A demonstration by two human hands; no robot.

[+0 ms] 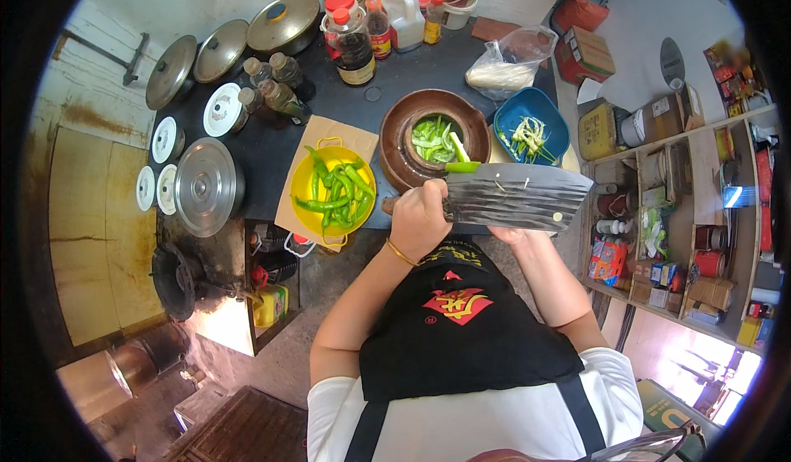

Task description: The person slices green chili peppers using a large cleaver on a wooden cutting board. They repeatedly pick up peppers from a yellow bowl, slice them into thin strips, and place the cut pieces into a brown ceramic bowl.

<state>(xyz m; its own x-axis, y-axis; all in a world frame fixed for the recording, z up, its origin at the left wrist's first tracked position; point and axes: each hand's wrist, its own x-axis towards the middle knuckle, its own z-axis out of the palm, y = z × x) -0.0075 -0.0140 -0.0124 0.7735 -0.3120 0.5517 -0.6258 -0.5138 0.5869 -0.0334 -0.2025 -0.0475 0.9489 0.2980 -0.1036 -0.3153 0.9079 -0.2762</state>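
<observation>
My left hand (422,215) is closed around the handle of a broad cleaver (516,195), whose blade points right. White and green bits stick to the blade. My right hand (510,233) is mostly hidden beneath the blade, so its grip cannot be told. Pieces of green pepper (462,148) show at the blade's upper left edge, over a brown earthenware jar (395,134). Sliced green peppers (432,136) lie inside the jar's mouth. Left of it, a yellow colander (303,215) holds whole green peppers (337,190). At right, a blue basin (559,107) holds pepper stems and cores (530,138).
Sauce bottles (355,48) and a white jug (405,17) stand behind the jar, near a plastic bag (507,70). Lidded pots (207,184) and small glass bottles (284,85) stand at left. Cardboard (290,181) lies under the colander. Loaded shelves (673,144) are at right.
</observation>
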